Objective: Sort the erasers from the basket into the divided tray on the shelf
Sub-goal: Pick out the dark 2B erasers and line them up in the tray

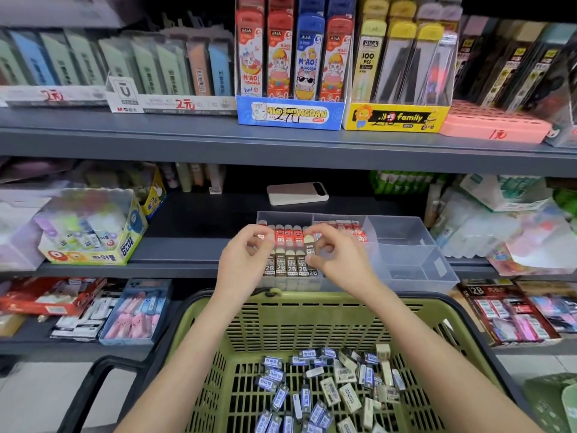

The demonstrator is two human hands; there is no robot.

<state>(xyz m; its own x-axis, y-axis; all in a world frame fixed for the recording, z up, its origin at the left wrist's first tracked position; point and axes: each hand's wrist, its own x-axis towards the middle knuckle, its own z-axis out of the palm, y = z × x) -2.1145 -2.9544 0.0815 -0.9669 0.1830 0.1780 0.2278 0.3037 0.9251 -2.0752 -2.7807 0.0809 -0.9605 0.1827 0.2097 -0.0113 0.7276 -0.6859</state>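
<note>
– Dozens of loose erasers [327, 392], blue-sleeved and plain cream, are lying in the bottom of our green slatted plastic basket [265, 332], so we're nowhere near done, right?

– Yeah, we'd call it under halfway tbh. Just past the basket rim, both our hands are up at the clear plastic divided tray [406, 245] on the dark grey metal shelf [187, 251]. Our right hand [337, 254] is pinching what looks like one of the brown-sleeved 2B erasers [290, 265] at the right end of the front row. Our left hand [246, 254] has its fingers curled at the left end of the rows, but we can't tell if it's actually gripping anything or only steadying them.

– What's filled so far?

– The left side of the tray has that brown 2B row at the front, and right behind it a row of red-sleeved erasers [288, 234]. The back-middle compartment holds a few red-and-white ones [349, 228]. The two compartments on the right look empty, so we're guessing that's where the blue and cream ones go. Further back on the shelf there's a pale flat slab [296, 193], not part of our job.
</note>
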